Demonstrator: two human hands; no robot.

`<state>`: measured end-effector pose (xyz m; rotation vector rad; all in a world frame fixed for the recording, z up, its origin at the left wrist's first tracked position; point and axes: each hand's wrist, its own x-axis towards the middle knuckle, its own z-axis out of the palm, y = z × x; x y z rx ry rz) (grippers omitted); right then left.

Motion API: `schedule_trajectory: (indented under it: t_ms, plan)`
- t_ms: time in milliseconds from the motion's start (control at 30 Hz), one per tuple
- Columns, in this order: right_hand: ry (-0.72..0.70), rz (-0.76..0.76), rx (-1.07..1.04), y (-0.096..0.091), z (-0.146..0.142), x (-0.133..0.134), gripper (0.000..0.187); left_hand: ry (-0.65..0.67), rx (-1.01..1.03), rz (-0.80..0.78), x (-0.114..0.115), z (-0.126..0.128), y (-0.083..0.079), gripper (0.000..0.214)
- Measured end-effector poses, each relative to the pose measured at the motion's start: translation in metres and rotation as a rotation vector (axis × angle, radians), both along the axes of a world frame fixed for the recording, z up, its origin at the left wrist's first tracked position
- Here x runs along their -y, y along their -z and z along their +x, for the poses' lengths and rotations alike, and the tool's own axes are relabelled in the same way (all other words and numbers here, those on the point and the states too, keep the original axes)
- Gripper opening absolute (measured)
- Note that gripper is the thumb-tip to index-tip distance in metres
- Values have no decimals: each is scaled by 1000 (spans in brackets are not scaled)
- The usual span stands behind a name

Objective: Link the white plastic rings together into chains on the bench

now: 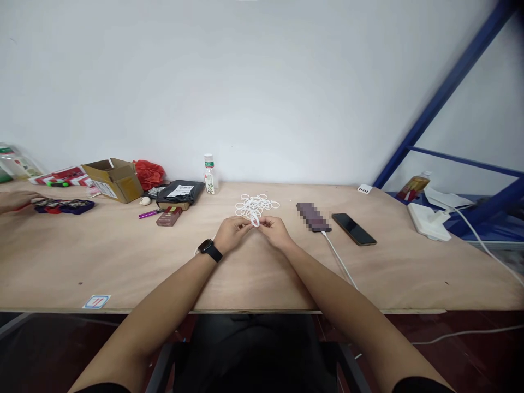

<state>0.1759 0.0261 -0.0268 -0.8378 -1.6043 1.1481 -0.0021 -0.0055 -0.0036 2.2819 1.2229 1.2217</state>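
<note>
A small white ring is pinched between my two hands, just above the table. My left hand, with a black watch on its wrist, has its fingers closed on the ring's left side. On the other side, my right hand grips the same ring with closed fingers. Right behind my fingertips lies a loose heap of white rings on the wooden table. Whether the held ring is linked to another one I cannot tell.
Right of my hands lie a phone on a white cable, a dark phone and a power strip. To the left are a bottle, a black package, a small brown box and an open carton. Another person's hand is at far left.
</note>
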Motion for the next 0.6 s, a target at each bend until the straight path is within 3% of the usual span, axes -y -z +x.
schedule_trajectory:
  t_ms: [433,600]
  plan:
    - [10,118,179,-3,2,0,19,39,-168,10,-8,-9,-2,21]
    - [153,272,547,-2,16,-7,22,-2,-431,-7,-12,-32,-11,20]
